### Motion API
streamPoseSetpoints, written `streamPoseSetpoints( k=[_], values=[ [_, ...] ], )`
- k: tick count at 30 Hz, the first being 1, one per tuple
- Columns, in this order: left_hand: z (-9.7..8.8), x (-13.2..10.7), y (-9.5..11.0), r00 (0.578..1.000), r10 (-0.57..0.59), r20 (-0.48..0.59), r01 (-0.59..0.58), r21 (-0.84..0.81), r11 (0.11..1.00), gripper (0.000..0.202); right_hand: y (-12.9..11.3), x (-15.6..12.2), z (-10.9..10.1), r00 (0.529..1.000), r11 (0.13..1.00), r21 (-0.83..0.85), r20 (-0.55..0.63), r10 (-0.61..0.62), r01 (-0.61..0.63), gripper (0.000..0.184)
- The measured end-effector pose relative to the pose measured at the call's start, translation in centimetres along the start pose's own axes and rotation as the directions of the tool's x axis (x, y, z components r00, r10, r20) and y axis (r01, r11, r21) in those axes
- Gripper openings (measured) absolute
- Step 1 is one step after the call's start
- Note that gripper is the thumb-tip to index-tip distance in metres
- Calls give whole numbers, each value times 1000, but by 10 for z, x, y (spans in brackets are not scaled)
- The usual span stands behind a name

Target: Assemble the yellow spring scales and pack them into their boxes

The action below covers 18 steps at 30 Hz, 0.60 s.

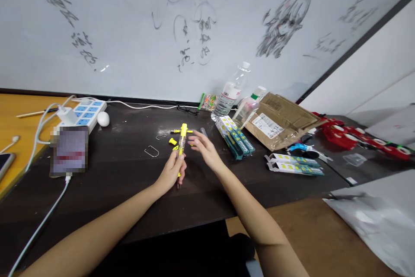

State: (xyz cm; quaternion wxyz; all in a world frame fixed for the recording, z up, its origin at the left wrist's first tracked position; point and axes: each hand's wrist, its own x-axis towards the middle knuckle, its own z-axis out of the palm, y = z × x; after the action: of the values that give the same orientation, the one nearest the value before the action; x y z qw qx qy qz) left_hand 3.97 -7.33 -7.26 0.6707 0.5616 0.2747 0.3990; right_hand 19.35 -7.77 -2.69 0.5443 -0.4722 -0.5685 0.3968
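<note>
My left hand (173, 168) is closed around a slim yellow-and-clear tester screwdriver (183, 132), its yellow end up and a thin metal tip pointing down toward me. Just to the right, my right hand (205, 149) has its fingers apart and holds nothing; whether a fingertip touches the tool I cannot tell. On the dark table behind and left of the tool lie a small yellow cap-like piece (173, 141) and a bent wire clip (151, 151). A second wire piece (161, 136) is nearby. Behind my right fingers lies a small clear tube (203, 131), partly hidden.
Left are a power strip (89, 113), a white round object (103, 119) and a charging phone (69, 151). Right stand narrow printed boxes (235, 138), bottles (227, 95), a cardboard box (279, 117) and more flat boxes (295, 165). A whiteboard (129, 43) rises behind.
</note>
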Motion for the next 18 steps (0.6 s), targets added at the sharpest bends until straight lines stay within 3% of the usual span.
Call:
streamPoseSetpoints(
  k=[2, 3, 5, 8, 10, 12, 15, 18],
  values=[
    [0, -1, 4, 998, 14, -64, -14, 0, 1000, 35, -8, -18, -27, 987, 958, -263, -76, -140, 115, 40],
    [-1, -1, 7, 995, 16, -95, -16, 2, 1000, 34, -11, -29, -46, 970, 897, -412, -100, -219, 160, 42],
    [-1, -1, 10, 989, 18, -144, -17, 8, 1000, 33, -15, -55, -94, 940, 680, -714, -96, -328, 165, 34],
    [-1, -1, 12, 986, 21, -168, -18, 19, 1000, 31, -10, -94, -181, 952, 295, -955, -103, -289, -13, 34],
    [-2, -1, 12, 985, 15, -170, -11, 24, 1000, 31, -1, -118, -234, 956, 11, -985, -169, -239, -172, 36],
    [-2, -1, 12, 985, 11, -173, -6, 27, 1000, 32, 9, -137, -273, 963, -204, -948, -210, -169, -243, 37],
    [-3, -2, 13, 985, 13, -172, -9, 26, 1000, 33, 23, -150, -301, 979, -325, -924, -201, -42, -204, 42],
    [-3, -1, 14, 986, 21, -164, -18, 23, 1000, 34, 29, -147, -307, 980, -381, -905, -196, -23, -190, 41]
  ],
)
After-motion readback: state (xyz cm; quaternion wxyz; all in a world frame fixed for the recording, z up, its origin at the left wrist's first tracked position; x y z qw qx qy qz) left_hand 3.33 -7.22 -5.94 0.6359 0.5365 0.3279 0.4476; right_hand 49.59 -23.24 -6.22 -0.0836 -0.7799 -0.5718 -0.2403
